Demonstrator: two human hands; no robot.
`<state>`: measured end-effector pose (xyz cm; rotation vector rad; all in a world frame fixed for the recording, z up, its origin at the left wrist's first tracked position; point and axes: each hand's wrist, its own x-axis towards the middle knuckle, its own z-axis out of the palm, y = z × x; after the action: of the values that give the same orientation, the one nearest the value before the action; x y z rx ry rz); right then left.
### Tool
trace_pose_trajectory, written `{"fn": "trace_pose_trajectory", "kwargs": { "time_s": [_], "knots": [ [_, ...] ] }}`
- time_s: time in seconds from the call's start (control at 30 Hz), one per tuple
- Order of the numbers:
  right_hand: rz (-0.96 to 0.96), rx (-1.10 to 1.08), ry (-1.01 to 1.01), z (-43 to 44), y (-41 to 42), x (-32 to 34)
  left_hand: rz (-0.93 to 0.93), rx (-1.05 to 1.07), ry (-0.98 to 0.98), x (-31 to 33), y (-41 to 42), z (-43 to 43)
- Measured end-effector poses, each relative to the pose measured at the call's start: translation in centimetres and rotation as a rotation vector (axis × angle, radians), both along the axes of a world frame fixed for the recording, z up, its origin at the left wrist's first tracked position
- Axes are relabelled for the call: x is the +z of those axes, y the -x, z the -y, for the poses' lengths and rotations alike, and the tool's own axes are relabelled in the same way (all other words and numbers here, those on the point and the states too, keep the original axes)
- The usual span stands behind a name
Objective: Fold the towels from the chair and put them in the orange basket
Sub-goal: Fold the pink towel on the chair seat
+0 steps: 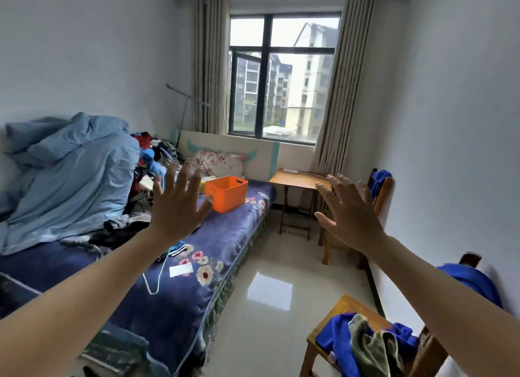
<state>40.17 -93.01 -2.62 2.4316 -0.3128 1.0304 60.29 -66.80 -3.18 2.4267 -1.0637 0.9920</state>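
Observation:
My left hand and my right hand are both raised in front of me, fingers spread, holding nothing. The orange basket stands on the bed, just right of my left hand and farther away. On the near wooden chair at the lower right lies a heap of towels: blue ones and an olive-green one. Another blue towel hangs over that chair's back, partly hidden by my right forearm. A further blue towel is draped on a second chair behind my right hand.
The bed with a dark floral cover fills the left, piled with a light-blue duvet and mixed clothes. A small wooden table stands under the window. Tiled floor runs between bed and chairs. A white cable lies on the bed.

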Motion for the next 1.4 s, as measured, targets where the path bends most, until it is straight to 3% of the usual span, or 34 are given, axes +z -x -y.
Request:
{"fn": "trace_pose_trajectory", "kwargs": {
  "time_s": [0.3, 0.63, 0.83, 1.23, 1.4],
  "knots": [
    [-0.060, -0.025, 0.083, 9.5, -7.6, -4.0, -0.008, -0.088, -0.058, -4.4, -8.5, 11.3],
    [-0.001, 0.002, 0.153, 24.1, -19.9, -3.7, -0.007, -0.113, -0.039, -2.0, -20.0, 26.3],
    [-0.027, 0.012, 0.108, 31.2, -26.1, -5.6, -0.006, -0.107, -0.065, -4.8, -26.4, 33.1],
    [-0.096, -0.099, 0.175, 46.9, -41.4, -6.8, -0.077, -0.187, -0.055, -7.5, -44.9, 49.9],
    [-0.049, -0.172, 0.104, 53.4, -44.9, -6.4, -0.128, -0.281, -0.042, -7.2, -49.9, 59.4]
  ]
}}
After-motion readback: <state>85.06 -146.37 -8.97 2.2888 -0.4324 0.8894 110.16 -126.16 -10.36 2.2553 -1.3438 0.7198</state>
